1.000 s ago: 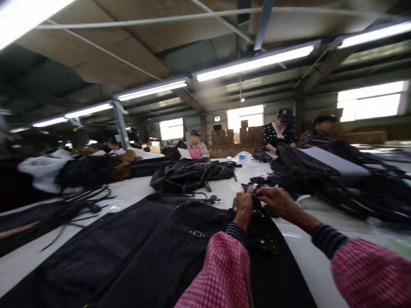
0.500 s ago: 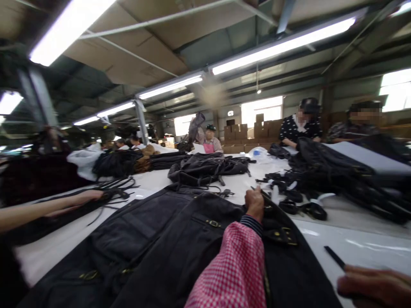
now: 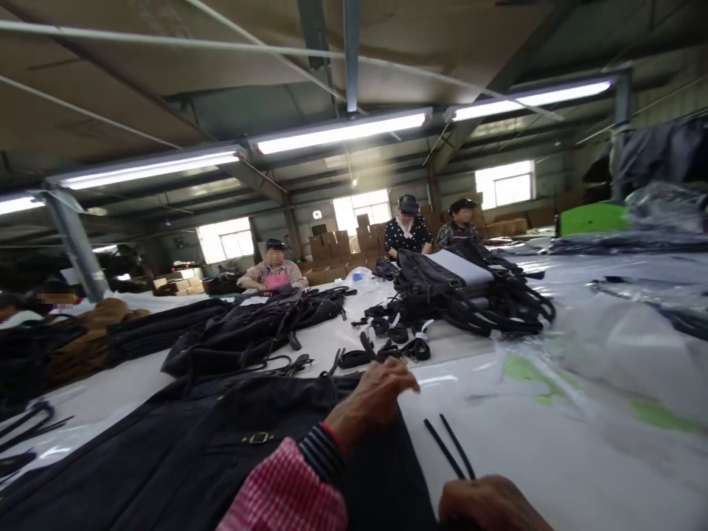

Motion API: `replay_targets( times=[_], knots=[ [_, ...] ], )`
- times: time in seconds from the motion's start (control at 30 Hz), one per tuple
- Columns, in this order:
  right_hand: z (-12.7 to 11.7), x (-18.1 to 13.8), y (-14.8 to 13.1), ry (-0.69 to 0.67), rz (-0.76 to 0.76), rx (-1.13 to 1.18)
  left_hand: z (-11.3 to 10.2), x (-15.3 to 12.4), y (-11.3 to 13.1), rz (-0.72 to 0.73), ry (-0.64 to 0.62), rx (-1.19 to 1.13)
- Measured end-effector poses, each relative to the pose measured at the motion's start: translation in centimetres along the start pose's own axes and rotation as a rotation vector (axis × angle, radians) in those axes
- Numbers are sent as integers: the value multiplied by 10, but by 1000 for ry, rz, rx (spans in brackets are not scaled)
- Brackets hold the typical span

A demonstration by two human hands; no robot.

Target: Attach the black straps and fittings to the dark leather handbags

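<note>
A large dark fabric piece (image 3: 243, 413) with a small brass-coloured buckle (image 3: 259, 438) lies spread over the white table in front of me. Over its right edge is my left hand (image 3: 376, 402), coming from a pink checked sleeve with a striped cuff. Its fingers are bent forward and look apart, with nothing visible in them; the thumb side is hidden. At the bottom, right of the fabric, my right hand (image 3: 487, 501) is closed. Two thin, straight black strips (image 3: 450, 446) stick out of it, pointing away from me; their other ends are hidden in the fist.
Beyond the fabric lie rolled black straps (image 3: 406, 350), a heap of black bags or straps (image 3: 470, 295) and more dark fabric (image 3: 265, 321). Clear plastic sheeting (image 3: 625, 346) covers the right of the white table (image 3: 487, 394). Several people work at the far side.
The view has swung right. My left hand has let go of the fabric's upper edge and reaches over its right side. Two black strips now show at my right hand, where one showed before.
</note>
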State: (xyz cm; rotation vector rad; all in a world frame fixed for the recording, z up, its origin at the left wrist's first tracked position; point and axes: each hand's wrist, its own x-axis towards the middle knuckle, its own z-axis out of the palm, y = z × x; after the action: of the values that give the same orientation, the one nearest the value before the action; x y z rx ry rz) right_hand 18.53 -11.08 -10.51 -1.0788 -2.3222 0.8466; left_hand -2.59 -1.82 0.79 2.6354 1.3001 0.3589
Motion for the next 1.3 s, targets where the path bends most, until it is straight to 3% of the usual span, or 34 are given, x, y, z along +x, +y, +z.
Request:
replay_targets(
  times=[0.07, 0.13, 0.3, 0.4, 0.5, 0.57, 0.63, 0.73, 0.87, 1.0, 1.13, 1.23, 1.3],
  knots=[
    [-3, 0, -5, 16, 8, 4, 5, -22, 8, 201, -177, 52],
    [-6, -1, -14, 40, 34, -2, 7, -47, 11, 309, -216, 137],
    [-16, -11, -34, 51, 82, 6, 11, -90, 11, 331, -33, 303],
    [-32, -4, -35, -59, 130, 126, 20, -95, 11, 332, 34, 339],
    [-61, 32, -22, 5, 100, 65, 26, -89, 14, 267, 49, 294],
    [-82, 71, -3, 221, 96, -232, 27, -86, 14, 220, 35, 254],
    [-98, 114, 20, 300, 179, -477, 28, -85, 12, 205, -1, 226],
    [-104, 163, 56, 308, 305, -533, 34, -91, 3, 246, -42, 182],
    [-100, 185, 81, 331, 385, -509, 39, -97, -4, 284, -69, 137],
    [-115, 171, 72, 389, 358, -439, 35, -93, 1, 299, -94, 168],
    [-129, 119, 39, 425, 295, -333, 27, -90, 8, 318, -87, 277],
    [-114, 61, 14, 420, 204, -311, 24, -89, 11, 351, -74, 350],
    [-96, 26, 4, 344, 171, -363, 24, -88, 12, 377, -79, 389]
  ],
)
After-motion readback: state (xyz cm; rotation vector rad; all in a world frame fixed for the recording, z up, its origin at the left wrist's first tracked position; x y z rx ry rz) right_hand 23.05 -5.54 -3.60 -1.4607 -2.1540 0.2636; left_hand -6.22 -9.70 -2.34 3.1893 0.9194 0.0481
